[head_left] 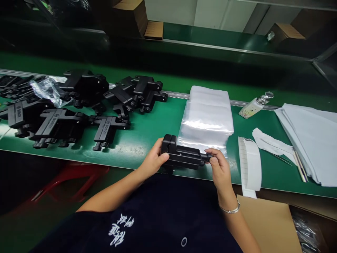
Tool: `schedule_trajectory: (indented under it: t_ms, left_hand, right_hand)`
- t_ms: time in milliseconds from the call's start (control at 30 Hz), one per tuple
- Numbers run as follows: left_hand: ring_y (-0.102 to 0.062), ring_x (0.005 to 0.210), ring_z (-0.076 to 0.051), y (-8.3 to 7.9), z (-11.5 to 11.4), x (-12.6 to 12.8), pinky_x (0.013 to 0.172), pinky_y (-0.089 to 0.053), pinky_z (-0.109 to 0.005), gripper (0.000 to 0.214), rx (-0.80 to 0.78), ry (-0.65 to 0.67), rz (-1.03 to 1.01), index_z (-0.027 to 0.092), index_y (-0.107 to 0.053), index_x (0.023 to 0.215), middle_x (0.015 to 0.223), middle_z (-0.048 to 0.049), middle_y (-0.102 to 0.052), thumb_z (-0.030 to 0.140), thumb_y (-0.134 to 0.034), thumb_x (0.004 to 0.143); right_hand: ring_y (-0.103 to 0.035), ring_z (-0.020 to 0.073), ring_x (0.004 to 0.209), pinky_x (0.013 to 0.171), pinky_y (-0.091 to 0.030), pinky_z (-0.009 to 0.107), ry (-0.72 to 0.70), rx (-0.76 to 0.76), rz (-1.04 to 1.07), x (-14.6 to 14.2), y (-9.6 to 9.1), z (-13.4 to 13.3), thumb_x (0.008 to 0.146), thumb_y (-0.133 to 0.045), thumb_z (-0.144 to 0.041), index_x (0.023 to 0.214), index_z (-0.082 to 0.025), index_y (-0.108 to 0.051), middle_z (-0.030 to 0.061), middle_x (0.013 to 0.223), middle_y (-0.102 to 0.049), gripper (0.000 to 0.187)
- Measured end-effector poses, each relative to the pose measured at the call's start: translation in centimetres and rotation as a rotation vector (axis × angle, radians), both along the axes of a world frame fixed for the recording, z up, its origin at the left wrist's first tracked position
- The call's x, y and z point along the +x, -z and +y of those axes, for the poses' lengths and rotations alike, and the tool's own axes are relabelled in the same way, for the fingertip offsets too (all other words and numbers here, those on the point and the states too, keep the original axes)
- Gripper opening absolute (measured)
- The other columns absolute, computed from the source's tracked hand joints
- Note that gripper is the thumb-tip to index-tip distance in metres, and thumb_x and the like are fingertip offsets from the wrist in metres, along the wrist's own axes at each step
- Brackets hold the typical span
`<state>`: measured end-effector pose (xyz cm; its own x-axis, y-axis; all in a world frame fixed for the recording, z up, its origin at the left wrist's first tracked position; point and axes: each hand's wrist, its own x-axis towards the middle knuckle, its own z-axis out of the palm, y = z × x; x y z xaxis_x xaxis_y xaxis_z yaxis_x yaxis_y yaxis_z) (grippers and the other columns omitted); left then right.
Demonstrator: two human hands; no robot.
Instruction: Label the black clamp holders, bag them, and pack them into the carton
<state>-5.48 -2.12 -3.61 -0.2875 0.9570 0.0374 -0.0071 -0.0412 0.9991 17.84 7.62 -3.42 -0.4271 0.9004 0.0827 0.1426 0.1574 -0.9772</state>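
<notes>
A black plastic clamp mount [186,157] is held level between both hands, just over the table's front edge. My left hand [156,158] is closed around its thick rounded end, the thumb lying on top. At the other end, my right hand [219,165] pinches the knob with thumb and fingers. Right behind the mount lies a stack of clear plastic bags [209,112]. Similar black mounts, some marked BOSCH, are grouped to the left; the nearest BOSCH mount [106,129] lies apart from my hands.
On the right are a bottle [252,108], a label strip [250,165], tweezers [280,158], pens [300,165] and white sheets [313,140]. An open cardboard box [265,221] stands below the edge. A red stool [89,172] is below left. A shelf [210,35] with cartons runs behind.
</notes>
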Motion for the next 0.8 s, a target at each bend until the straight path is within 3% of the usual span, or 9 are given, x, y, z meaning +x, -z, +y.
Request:
schedule_trajectory:
  t_ms: [100,267,467,633,700,800]
  left_hand:
    - [-0.059,0.106,-0.028,-0.6,0.1,0.0,0.092,-0.048,-0.038,0.069,-0.004,0.042,0.031,0.019,-0.051,0.125,0.111,-0.0095,-0.063,0.069,-0.063,0.079]
    - [-0.058,0.111,-0.029,-0.7,0.2,0.1,0.096,-0.046,-0.038,0.065,-0.060,-0.006,-0.056,0.019,-0.054,0.123,0.116,-0.0097,-0.063,0.069,-0.059,0.082]
    - [-0.060,0.105,-0.027,-0.3,-0.2,-0.3,0.091,-0.048,-0.037,0.069,-0.017,0.009,0.045,0.019,-0.054,0.124,0.113,-0.0087,-0.064,0.068,-0.068,0.076]
    - [-0.055,0.117,-0.027,0.2,0.3,0.0,0.101,-0.044,-0.038,0.061,-0.121,-0.092,-0.081,0.020,-0.056,0.125,0.119,-0.0085,-0.062,0.067,-0.055,0.085]
    - [-0.053,0.120,-0.027,0.6,0.6,0.3,0.106,-0.041,-0.039,0.060,-0.154,-0.097,-0.109,0.020,-0.055,0.127,0.122,-0.0083,-0.061,0.066,-0.053,0.087]
    - [-0.054,0.119,-0.026,1.0,0.9,0.6,0.107,-0.040,-0.039,0.061,-0.164,-0.087,-0.136,0.020,-0.054,0.128,0.125,-0.0084,-0.061,0.066,-0.048,0.089]
  right_hand:
    - [-0.055,0.0158,0.071,0.064,-0.046,0.029,-0.017,0.026,-0.060,0.3,0.0,0.0,0.095,-0.054,-0.046,0.101,-0.024,-0.067,0.0016,0.083,-0.062,0.026]
    - [-0.055,0.0178,0.073,0.063,-0.045,0.031,-0.038,0.075,-0.060,0.4,-0.3,-0.2,0.093,-0.055,-0.046,0.111,-0.024,-0.064,0.0030,0.083,-0.060,0.030]
    - [-0.050,0.0151,0.066,0.059,-0.044,0.028,-0.050,-0.127,0.026,0.1,-0.4,0.3,0.091,-0.056,-0.052,0.100,-0.024,-0.064,-0.0001,0.076,-0.054,0.031]
    - [-0.058,0.0189,0.083,0.077,-0.048,0.033,-0.119,-0.161,0.021,-0.6,0.1,0.1,0.089,-0.059,-0.053,0.105,-0.023,-0.062,0.0029,0.087,-0.062,0.034]
    - [-0.057,0.0193,0.084,0.077,-0.047,0.032,-0.142,-0.190,-0.033,-0.8,0.4,-0.1,0.089,-0.060,-0.050,0.100,-0.022,-0.062,0.0032,0.087,-0.062,0.030]
    - [-0.056,0.0170,0.079,0.073,-0.047,0.029,-0.105,-0.235,0.061,-0.9,0.9,-0.1,0.087,-0.065,-0.046,0.100,-0.023,-0.062,0.0014,0.083,-0.061,0.027]
